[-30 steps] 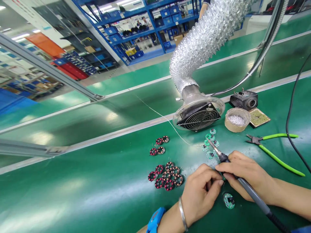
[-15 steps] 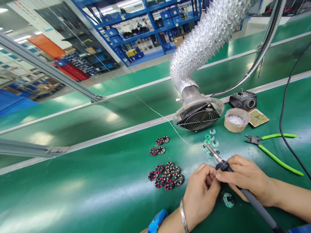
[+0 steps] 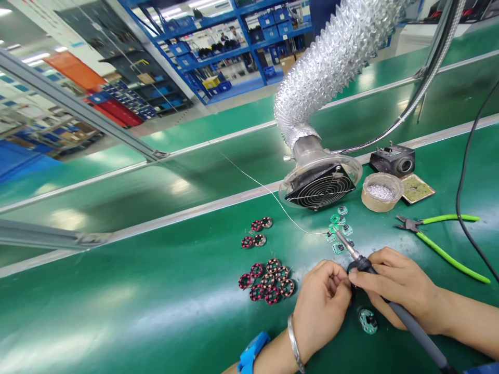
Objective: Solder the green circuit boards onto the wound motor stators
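Observation:
My right hand (image 3: 407,293) is closed around the grey handle of a soldering iron (image 3: 415,330). The iron's metal tip points up and left, over a cluster of small round green circuit boards (image 3: 346,230). Close beside it, my left hand (image 3: 322,298) is pinched shut, its fingertips near my right fingers; what it holds is hidden. A round board with a black part (image 3: 367,321) lies below, between my hands. To the left sit several ring-shaped wound coils (image 3: 267,281), red-black and copper-black. A thin solder wire (image 3: 286,212) runs across to the boards.
A fume extractor hood (image 3: 322,184) on a silver flexible duct hangs behind the boards. At the right are a round tub of metal bits (image 3: 380,200), a sponge tray (image 3: 419,188), a black holder (image 3: 393,160) and green-handled cutters (image 3: 440,244). A black cable (image 3: 460,192) hangs there.
The whole view has shifted slightly. Both hands keep nearly the same pose, the iron still in my right hand. A dark shape has appeared behind the duct at the top.

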The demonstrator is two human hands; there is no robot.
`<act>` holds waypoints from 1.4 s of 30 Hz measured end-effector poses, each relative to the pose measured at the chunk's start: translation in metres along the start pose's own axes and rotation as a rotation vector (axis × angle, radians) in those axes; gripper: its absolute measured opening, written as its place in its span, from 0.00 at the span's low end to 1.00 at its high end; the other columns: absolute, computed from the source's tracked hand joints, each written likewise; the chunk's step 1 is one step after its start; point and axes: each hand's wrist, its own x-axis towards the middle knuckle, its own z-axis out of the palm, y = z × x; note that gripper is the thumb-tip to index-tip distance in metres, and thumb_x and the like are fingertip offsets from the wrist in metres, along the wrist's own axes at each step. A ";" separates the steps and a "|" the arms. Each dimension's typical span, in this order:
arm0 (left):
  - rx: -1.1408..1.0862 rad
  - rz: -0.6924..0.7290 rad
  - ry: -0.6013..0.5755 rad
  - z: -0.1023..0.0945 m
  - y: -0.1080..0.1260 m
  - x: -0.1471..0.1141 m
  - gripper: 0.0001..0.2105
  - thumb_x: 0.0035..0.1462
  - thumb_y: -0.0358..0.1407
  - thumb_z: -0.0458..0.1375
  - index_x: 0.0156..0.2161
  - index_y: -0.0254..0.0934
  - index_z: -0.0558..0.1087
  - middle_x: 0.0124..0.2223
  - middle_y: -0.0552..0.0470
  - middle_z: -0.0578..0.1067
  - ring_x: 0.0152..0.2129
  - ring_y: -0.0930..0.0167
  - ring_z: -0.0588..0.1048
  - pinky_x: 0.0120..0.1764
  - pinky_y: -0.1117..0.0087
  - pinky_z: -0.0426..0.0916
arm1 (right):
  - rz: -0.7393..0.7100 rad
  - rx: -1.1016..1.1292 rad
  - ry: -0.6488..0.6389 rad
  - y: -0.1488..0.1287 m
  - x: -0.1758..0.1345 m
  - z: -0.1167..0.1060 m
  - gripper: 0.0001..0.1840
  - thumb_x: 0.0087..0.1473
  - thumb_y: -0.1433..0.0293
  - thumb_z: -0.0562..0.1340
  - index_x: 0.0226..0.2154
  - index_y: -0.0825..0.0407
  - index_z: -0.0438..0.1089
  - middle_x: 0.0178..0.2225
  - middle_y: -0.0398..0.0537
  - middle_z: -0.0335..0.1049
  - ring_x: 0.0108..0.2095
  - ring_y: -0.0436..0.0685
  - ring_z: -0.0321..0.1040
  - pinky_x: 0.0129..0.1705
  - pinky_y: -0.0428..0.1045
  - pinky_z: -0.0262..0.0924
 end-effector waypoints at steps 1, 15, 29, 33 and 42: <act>-0.003 -0.002 -0.002 0.000 0.000 -0.001 0.06 0.56 0.29 0.52 0.28 0.37 0.66 0.21 0.56 0.68 0.18 0.75 0.68 0.21 0.77 0.61 | 0.025 0.032 0.015 -0.001 0.002 0.000 0.20 0.60 0.78 0.55 0.55 0.57 0.61 0.24 0.42 0.63 0.27 0.53 0.59 0.35 0.51 0.61; 0.032 0.012 0.005 -0.001 0.000 -0.001 0.05 0.56 0.29 0.52 0.29 0.36 0.66 0.24 0.56 0.67 0.19 0.76 0.70 0.20 0.77 0.64 | 0.188 0.305 -0.116 0.001 0.014 -0.008 0.21 0.57 0.80 0.55 0.53 0.52 0.62 0.31 0.45 0.68 0.32 0.53 0.58 0.34 0.48 0.58; 0.012 -0.001 0.021 0.000 -0.003 -0.004 0.06 0.57 0.31 0.52 0.29 0.37 0.67 0.22 0.56 0.68 0.19 0.75 0.69 0.21 0.77 0.64 | 0.106 0.253 -0.126 0.005 0.014 -0.011 0.20 0.61 0.78 0.53 0.55 0.51 0.61 0.30 0.45 0.65 0.31 0.53 0.55 0.34 0.49 0.54; 0.010 0.017 0.027 0.001 -0.004 -0.005 0.06 0.57 0.30 0.51 0.29 0.37 0.66 0.22 0.56 0.68 0.19 0.75 0.69 0.21 0.76 0.63 | 0.032 0.213 -0.123 0.002 0.011 -0.007 0.20 0.61 0.78 0.51 0.55 0.53 0.60 0.29 0.45 0.63 0.30 0.54 0.54 0.33 0.50 0.52; 0.006 0.030 0.035 0.002 -0.004 -0.006 0.06 0.59 0.29 0.50 0.30 0.37 0.66 0.22 0.56 0.68 0.18 0.75 0.68 0.21 0.76 0.62 | 0.021 0.208 -0.082 0.000 0.012 -0.007 0.20 0.61 0.78 0.51 0.55 0.54 0.60 0.28 0.45 0.66 0.29 0.54 0.57 0.33 0.50 0.54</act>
